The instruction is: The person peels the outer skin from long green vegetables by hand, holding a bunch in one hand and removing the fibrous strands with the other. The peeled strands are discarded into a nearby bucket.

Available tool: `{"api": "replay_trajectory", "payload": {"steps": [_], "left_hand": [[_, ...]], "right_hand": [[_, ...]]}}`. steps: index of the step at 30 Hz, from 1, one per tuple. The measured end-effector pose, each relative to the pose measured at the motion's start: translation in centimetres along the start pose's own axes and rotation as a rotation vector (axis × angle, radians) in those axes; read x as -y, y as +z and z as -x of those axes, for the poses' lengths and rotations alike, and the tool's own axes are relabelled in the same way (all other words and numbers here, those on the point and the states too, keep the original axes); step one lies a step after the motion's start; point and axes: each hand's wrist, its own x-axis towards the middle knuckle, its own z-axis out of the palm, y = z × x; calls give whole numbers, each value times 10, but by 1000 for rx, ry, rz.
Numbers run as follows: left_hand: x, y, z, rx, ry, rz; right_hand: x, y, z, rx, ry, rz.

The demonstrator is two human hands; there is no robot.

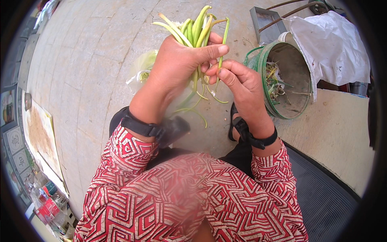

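A bunch of garlic scapes (196, 30), green with some yellowish tips, is gripped in my left hand (184, 59). Their thin tails hang below the fist and curl. One single green stalk (225, 31) stands apart from the bunch, pinched near its lower part between the thumb and fingers of my right hand (242, 80). My left thumb tip lies against that same stalk higher up. Behind my left wrist, a translucent plastic bag (142, 68) with green pieces in it rests on the floor.
To the right a green bucket (302, 106) holds plant scraps (275, 83). Beyond it are a grey metal tray (269, 22) and a white plastic sack (335, 45). A dark ribbed seat (320, 187) is at lower right. Bottles and boxes (50, 205) crowd the lower left.
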Motion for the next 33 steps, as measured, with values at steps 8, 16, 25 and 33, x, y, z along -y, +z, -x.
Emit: {"api": "replay_trajectory", "payload": {"steps": [8, 16, 25, 33], "left_hand": [[-1, -6, -5, -87, 81, -72], [1, -6, -5, -69, 84, -91], [2, 2, -2, -22, 7, -237], [8, 2, -3, 25, -13, -256]], "right_hand": [[11, -5, 1, 11, 223, -55], [10, -1, 2, -40, 227, -90], [4, -8, 3, -55, 140, -65], [7, -11, 6, -29, 139, -14]]}}
